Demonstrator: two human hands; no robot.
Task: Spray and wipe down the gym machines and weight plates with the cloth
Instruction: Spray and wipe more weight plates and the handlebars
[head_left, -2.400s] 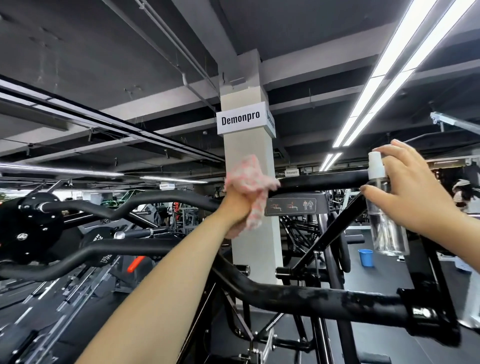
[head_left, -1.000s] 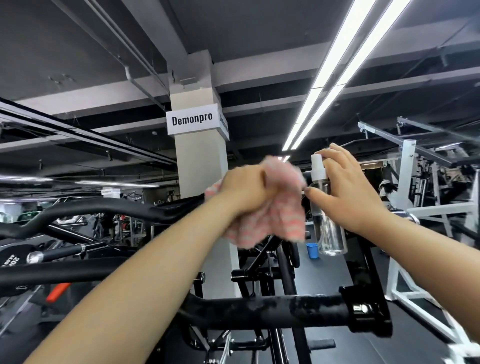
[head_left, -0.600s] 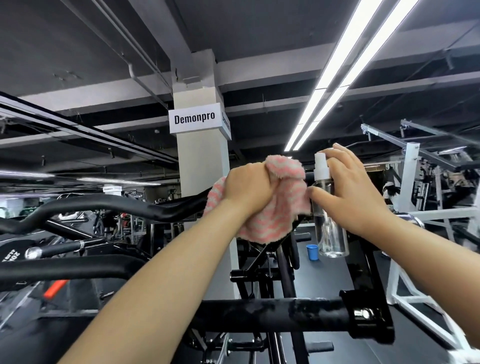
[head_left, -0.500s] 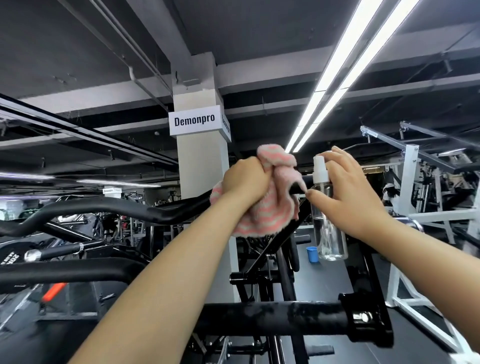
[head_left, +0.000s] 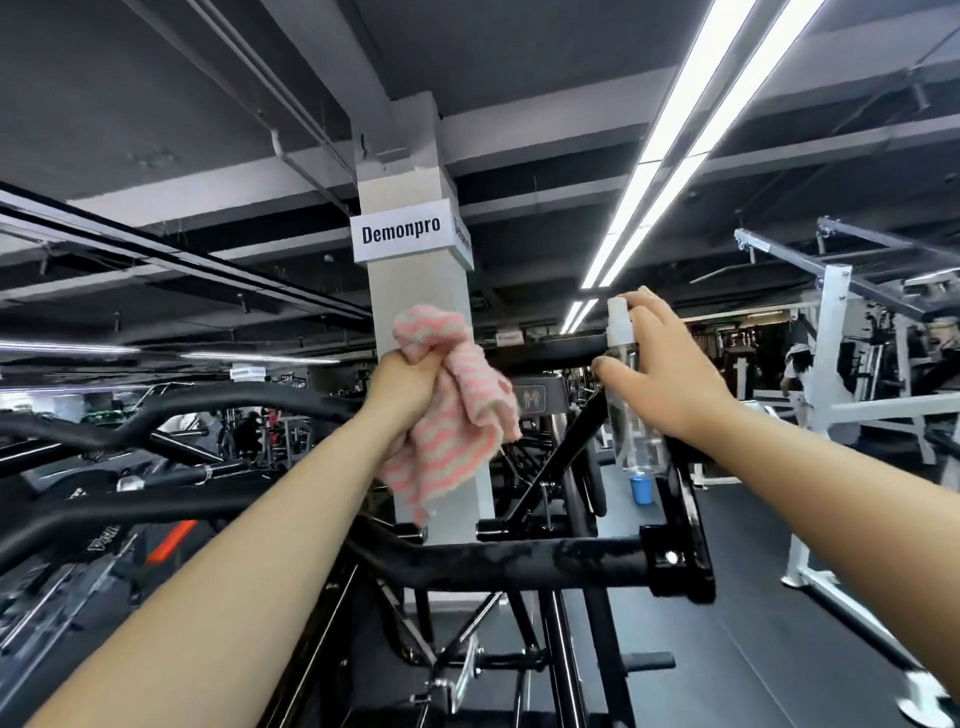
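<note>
Nearest to us: a thick black steel crossbar (head_left: 519, 564) of the gym machine, scuffed grey along its top, ending at a black bracket (head_left: 675, 561) on the right. We judge its height explains why both arms reach up and over it.

Next, our left hand (head_left: 402, 387): its grip is clenched round the bunched top of a pink-and-grey striped terry cloth (head_left: 452, 431), whose loose tail hangs down in front of the white square pillar (head_left: 421, 322). The cloth sits just beside the machine's upper black bar (head_left: 550, 349); whether it touches we cannot tell. Bunching gives a firm pad for rubbing.

Level with it, our right hand (head_left: 670, 374): its grip is wrapped round a clear plastic spray bottle with a white nozzle (head_left: 621, 322), forefinger atop the pump, the nozzle facing the upper bar, ready, we judge, to spray.

Farther: a small blue bucket (head_left: 642, 489) on the dark floor; a white steel rack (head_left: 831, 364) at right; the pillar's white "Demonpro" sign (head_left: 401, 232).

Change from half a second earlier: the cloth has swung left and away from the bottle, opening a gap that bares the upper bar; the bottle hand stays put.
</note>
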